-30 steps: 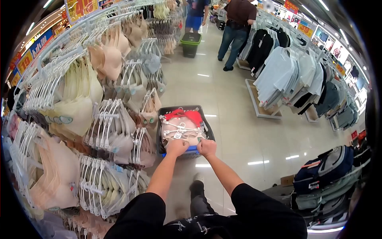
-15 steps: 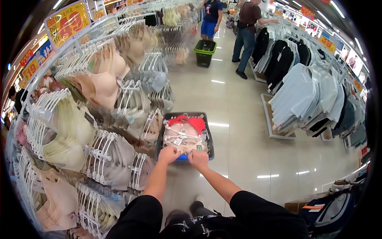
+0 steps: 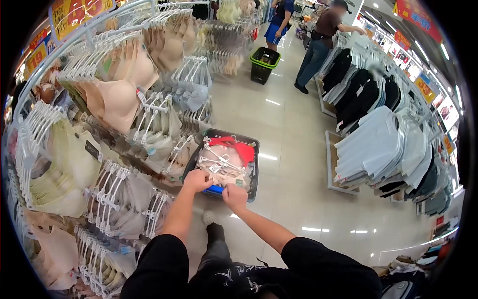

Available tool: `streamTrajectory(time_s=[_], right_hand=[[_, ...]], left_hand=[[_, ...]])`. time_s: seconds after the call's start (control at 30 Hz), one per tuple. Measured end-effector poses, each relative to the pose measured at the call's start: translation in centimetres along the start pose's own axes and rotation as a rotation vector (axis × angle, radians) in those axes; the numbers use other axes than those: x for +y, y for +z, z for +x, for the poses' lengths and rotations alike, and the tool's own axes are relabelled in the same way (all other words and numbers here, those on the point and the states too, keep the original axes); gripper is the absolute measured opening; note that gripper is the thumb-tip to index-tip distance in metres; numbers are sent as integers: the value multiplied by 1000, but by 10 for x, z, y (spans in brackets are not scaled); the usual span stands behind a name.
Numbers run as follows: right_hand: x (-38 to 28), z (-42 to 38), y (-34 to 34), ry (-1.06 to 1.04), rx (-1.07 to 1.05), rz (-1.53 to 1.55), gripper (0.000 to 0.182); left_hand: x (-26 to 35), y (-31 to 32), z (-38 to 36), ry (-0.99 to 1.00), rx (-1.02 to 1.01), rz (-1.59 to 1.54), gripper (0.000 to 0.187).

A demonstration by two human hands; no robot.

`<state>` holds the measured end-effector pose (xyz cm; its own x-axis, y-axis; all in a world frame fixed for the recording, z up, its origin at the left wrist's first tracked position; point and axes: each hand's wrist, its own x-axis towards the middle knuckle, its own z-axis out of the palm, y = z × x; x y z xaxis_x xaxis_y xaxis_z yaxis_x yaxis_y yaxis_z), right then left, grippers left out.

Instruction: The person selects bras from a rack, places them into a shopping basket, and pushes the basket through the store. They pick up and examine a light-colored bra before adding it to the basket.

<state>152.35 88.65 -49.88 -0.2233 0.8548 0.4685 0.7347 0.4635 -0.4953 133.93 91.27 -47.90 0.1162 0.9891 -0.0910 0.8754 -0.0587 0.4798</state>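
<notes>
Fingers of left hand (image 3: 197,180) and right hand (image 3: 235,196) clenched blue bar handle (image 3: 215,189); black rectangular plastic basket (image 3: 255,172) lay lengthwise beyond both.

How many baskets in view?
2: the dark basket, with the left hand and right hand on its blue handle; and the green-rimmed basket farther ahead, near the person in blue shorts. More may be hidden.

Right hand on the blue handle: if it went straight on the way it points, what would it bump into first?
Probably the beige garments in the basket, just past the blue handle that the right hand grips; its height above them is unclear.
</notes>
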Motion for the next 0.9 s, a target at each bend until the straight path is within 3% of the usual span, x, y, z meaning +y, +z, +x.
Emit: streamTrajectory(time_s=[0.2,0.4,0.63,0.9], right_hand=[[15,35,16,-2,-22,-46,12],[43,71,35,1,-60,-103,12],[71,118,47,108,-214,-195,12],[102,154,56,82,-198,-183,15]], left_hand=[[-13,-2,44,23,56,-14,28],[-18,-11,98,23,-25,-9,34],[-27,-7,161,73,-20,-91,32],[-17,-9,195,92,169,-96,26]])
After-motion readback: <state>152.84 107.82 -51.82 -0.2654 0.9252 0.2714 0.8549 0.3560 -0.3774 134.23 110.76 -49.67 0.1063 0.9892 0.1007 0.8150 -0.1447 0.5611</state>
